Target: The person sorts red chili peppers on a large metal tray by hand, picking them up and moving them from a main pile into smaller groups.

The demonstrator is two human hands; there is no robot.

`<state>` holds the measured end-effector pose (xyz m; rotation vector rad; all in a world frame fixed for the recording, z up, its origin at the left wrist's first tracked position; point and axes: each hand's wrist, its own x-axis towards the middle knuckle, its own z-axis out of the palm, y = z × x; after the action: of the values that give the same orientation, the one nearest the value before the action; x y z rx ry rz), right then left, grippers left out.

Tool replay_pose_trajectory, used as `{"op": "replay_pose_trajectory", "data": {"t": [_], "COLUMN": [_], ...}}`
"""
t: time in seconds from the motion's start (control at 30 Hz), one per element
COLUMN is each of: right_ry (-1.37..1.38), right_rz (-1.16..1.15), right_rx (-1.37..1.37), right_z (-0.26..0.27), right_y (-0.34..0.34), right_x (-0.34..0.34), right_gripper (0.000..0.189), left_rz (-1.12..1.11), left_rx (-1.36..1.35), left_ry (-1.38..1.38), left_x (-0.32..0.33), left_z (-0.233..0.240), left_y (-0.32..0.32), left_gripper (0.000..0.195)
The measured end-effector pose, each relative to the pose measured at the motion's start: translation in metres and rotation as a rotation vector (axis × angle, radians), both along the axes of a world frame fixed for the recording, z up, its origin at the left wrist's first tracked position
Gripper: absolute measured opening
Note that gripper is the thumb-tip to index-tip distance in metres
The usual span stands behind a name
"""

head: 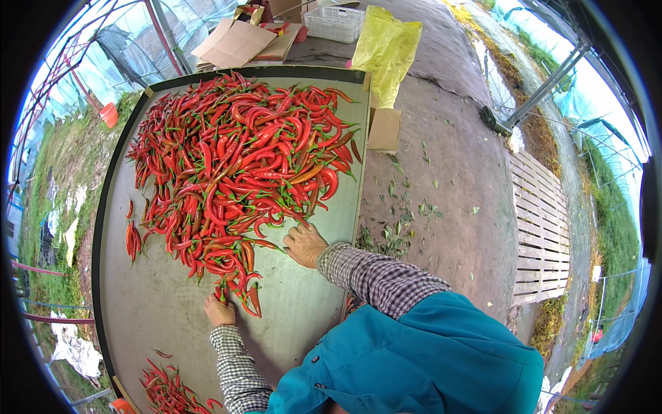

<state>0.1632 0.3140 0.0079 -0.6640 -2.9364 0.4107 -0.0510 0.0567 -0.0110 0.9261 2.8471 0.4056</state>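
A large heap of red chili peppers (232, 155) with green stems covers much of a grey, dark-rimmed sorting table (310, 300). At the near tip of the heap, my left hand (220, 311) has its fingers closed around chili peppers; their lower parts are hidden in the grip. My right hand (306, 245) is at the heap's right edge, fingers curled on the end of a red pepper. A few peppers are brownish or orange. Beside the heap on the left lies a small cluster of peppers (133, 241). A smaller pile of red peppers (170, 385) lies at the table's near left corner.
Beyond the table are flattened cardboard (235, 41), a white plastic crate (334, 24) and a yellow plastic bag (387, 52). Loose leaves (398, 227) litter the ground at right, near a slatted pallet (539, 227). A red bucket (108, 115) is at left.
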Motion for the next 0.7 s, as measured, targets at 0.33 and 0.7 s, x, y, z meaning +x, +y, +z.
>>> {"op": "replay_pose_trajectory", "data": {"t": [0.33, 0.7], "right_ry": [0.056, 0.025], "right_rz": [-0.018, -0.022], "right_rx": [0.083, 0.074], "right_z": [-0.008, -0.016], "right_y": [0.001, -0.001], "right_x": [0.000, -0.009], "right_gripper": [0.020, 0.024], "left_rz": [0.139, 0.562], "left_rx": [0.014, 0.837], "left_ry": [-0.307, -0.585], "left_x": [-0.010, -0.013], "left_z": [-0.004, 0.014], "left_y": [-0.033, -0.049], "left_gripper": [0.060, 0.023]}}
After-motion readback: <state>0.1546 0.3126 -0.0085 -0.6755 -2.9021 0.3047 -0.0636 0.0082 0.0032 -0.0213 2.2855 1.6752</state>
